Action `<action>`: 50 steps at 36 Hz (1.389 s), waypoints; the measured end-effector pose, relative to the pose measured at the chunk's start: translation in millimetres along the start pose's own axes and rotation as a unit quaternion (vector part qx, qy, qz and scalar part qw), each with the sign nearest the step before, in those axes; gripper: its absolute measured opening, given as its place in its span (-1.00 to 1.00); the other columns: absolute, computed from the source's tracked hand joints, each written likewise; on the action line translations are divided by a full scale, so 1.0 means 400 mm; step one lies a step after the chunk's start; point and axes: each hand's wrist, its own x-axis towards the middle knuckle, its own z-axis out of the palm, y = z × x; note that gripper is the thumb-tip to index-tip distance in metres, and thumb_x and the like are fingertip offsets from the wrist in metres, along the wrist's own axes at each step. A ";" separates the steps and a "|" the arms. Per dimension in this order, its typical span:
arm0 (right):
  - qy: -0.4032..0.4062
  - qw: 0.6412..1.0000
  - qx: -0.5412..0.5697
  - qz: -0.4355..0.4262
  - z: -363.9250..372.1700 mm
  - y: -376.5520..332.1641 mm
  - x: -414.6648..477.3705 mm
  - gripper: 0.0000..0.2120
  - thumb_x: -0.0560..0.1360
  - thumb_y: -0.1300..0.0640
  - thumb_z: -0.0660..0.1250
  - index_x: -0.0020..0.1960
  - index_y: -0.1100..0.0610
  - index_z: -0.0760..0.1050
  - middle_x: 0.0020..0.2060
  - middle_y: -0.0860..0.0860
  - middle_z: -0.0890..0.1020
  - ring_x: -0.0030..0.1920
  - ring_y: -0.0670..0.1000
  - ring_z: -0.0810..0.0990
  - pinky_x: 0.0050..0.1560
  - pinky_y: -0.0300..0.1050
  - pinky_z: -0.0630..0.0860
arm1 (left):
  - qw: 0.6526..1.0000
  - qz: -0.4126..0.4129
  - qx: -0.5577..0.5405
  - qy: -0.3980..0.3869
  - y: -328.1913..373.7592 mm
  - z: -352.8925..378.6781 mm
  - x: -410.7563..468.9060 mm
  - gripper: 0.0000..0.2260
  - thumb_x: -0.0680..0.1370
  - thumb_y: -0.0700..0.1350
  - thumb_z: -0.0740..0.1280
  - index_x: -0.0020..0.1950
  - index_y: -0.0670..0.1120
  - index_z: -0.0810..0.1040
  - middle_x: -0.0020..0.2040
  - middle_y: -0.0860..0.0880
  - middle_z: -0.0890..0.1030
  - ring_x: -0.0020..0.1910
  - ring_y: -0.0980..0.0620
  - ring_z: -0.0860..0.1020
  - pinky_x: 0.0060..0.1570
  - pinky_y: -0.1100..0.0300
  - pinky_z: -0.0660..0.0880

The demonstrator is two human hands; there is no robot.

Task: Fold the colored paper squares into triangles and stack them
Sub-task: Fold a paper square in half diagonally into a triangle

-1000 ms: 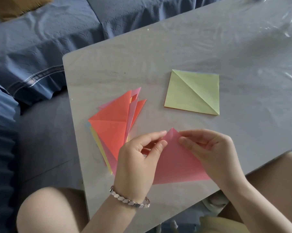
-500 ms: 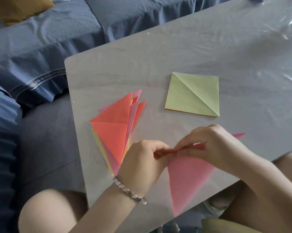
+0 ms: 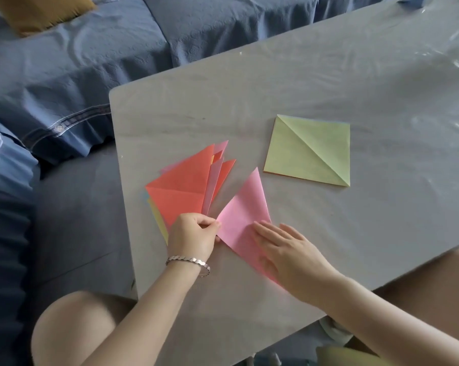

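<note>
Lower centre of the frame: a pink paper triangle [image 3: 244, 207] lies on the grey table [image 3: 249, 101]. The left hand [image 3: 194, 233] pinches its left corner and the right hand [image 3: 289, 252] presses flat-fingered on its lower half. Thin and light, the sheet probably creases easily and slides; the corners look like the surest hold.

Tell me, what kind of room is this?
Probably a home living room: a sofa under a blue quilted cover, a mustard cushion on it, and a low table where someone folds pink paper.
</note>
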 end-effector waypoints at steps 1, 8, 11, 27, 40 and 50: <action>0.002 1.000 -0.016 0.018 0.008 0.007 0.004 -0.57 0.45 0.01 0.04 0.06 0.07 0.63 0.10 -0.07 0.62 0.12 -0.08 0.59 0.05 -0.17 0.52 | 1.000 0.002 0.012 0.000 -0.001 0.002 0.001 -0.78 0.43 -0.21 0.38 -0.41 0.00 0.58 -0.48 0.07 0.59 -0.44 0.04 0.55 -0.25 0.17 0.55; 0.027 0.996 -0.019 0.078 0.014 0.049 0.087 -0.65 0.40 0.10 0.25 0.12 0.21 0.59 0.16 0.09 0.59 0.16 0.08 0.58 0.13 0.12 0.46 | 0.999 0.009 0.042 0.003 -0.011 0.012 0.012 -0.87 0.42 -0.22 0.36 -0.33 -0.12 0.64 -0.40 0.05 0.62 -0.33 -0.07 0.60 -0.22 0.07 0.57; -0.013 0.997 0.005 0.079 -0.004 0.066 0.140 -0.57 0.57 0.12 0.16 0.41 0.24 0.28 0.45 0.10 0.25 0.45 0.08 0.22 0.42 -0.01 0.10 | 0.999 0.013 0.043 0.002 -0.016 0.012 0.014 -0.87 0.43 -0.20 0.37 -0.32 -0.11 0.64 -0.38 0.04 0.63 -0.30 -0.05 0.61 -0.25 0.13 0.53; -0.075 0.993 -0.033 0.090 -0.027 0.104 0.155 -0.41 0.57 -0.17 0.07 0.51 0.03 0.02 0.50 -0.16 0.02 0.45 0.03 0.03 0.32 -0.03 0.08 | 1.000 0.000 0.025 0.008 -0.027 0.018 0.017 -0.87 0.43 -0.18 0.38 -0.32 -0.11 0.64 -0.37 -0.02 0.64 -0.29 -0.11 0.61 -0.25 0.12 0.53; -0.153 0.988 -0.010 0.013 -0.022 0.093 -0.014 0.03 0.19 -0.52 -0.17 0.52 0.01 -0.14 0.50 -0.16 -0.16 0.43 -0.09 -0.36 0.34 -0.20 -0.23 | 1.000 -0.003 0.020 0.002 -0.031 0.019 0.019 -0.86 0.42 -0.20 0.38 -0.34 -0.05 0.61 -0.38 0.04 0.62 -0.31 -0.08 0.61 -0.18 0.09 0.57; -0.095 0.994 0.047 0.017 -0.072 0.130 -0.003 0.01 0.16 -0.59 0.03 0.46 -0.06 0.19 0.48 -0.10 0.07 0.48 0.01 0.01 0.38 -0.10 -0.10 | 1.000 0.005 0.026 0.009 -0.037 0.021 0.018 -0.84 0.42 -0.21 0.37 -0.35 -0.05 0.61 -0.37 0.04 0.62 -0.31 -0.08 0.61 -0.21 0.10 0.57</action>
